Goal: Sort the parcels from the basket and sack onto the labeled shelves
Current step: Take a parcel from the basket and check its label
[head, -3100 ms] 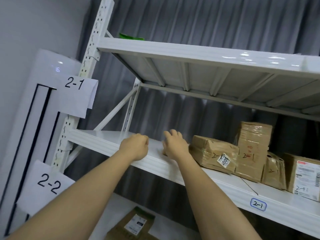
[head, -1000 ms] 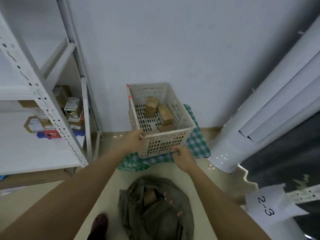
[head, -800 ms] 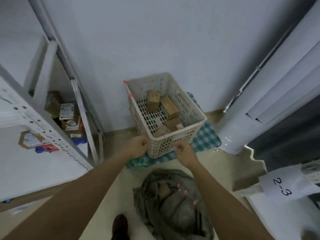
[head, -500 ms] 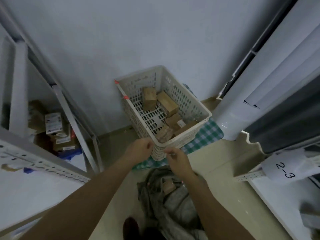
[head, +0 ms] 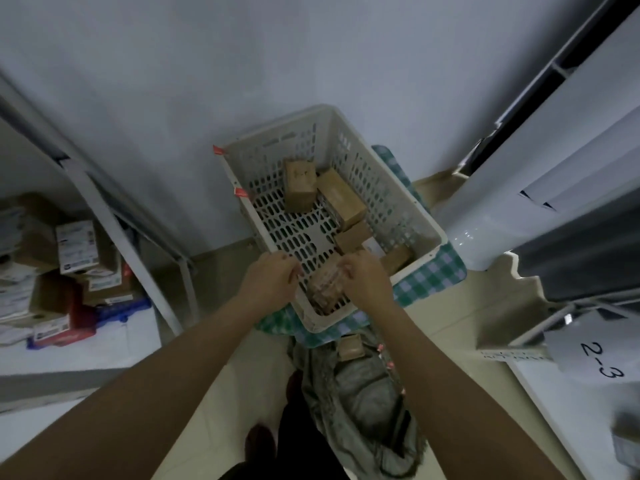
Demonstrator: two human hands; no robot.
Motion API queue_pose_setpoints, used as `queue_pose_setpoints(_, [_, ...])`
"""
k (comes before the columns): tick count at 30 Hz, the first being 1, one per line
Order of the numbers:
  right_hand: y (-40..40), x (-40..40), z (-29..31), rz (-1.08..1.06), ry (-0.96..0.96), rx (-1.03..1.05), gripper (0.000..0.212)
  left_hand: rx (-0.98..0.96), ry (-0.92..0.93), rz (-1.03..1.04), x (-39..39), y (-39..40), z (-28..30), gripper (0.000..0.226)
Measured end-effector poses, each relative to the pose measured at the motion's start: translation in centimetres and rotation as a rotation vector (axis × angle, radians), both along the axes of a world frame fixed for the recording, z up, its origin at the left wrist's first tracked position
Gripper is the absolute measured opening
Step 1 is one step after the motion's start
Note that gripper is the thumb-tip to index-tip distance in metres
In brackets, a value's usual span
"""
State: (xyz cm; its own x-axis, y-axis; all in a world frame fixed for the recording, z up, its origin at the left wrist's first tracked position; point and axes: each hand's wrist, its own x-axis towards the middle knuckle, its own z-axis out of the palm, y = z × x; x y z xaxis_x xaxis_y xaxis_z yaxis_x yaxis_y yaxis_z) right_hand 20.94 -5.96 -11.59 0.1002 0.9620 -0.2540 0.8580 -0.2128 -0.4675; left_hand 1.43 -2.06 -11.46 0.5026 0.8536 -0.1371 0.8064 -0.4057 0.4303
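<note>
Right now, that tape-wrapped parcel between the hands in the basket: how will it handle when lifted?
The tape-wrapped parcel is small beside the hands, so probably light. Its glossy tape wrap may be slippery, so a grip from both the left hand and right hand seems safer. It looks boxy and probably stiff, though blur hides details.

White perforated basket (head: 408, 216) on a green checked cloth, holding several brown cardboard parcels: one upright at the back (head: 300, 184), one long box tilted beside it (head: 341, 198), and a tape-wrapped parcel (head: 325, 289) at the near wall (apparently crumpled). Grey sack (head: 360, 393) on the floor just before it, one small parcel (head: 350, 347) showing.
</note>
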Motion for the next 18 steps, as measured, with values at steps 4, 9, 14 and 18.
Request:
queue_pose_setpoints(4, [4.9,2.1,-2.5,0.156,-0.241,-0.449,0.038,0.038,0.062,-0.064,1.0,2.6,-2.0,0.024])
queue_pose_setpoints(9, [7.8,2.3,-6.0,0.197,-0.519,-0.862,0.066,0.042,0.138,-0.123,1.7,5.0,-4.9,0.022])
queue_pose_setpoints(14, [8.5,3.1,-8.7,0.211,-0.641,-0.987,0.068,0.061,0.271,-0.271,1.0,6.0,-7.3,0.022])
queue_pose_setpoints(18, [8.2,3.3,-9.5,0.247,-0.679,-0.936,0.056,0.145,0.199,-0.278,0.6,5.7,-8.3,0.019])
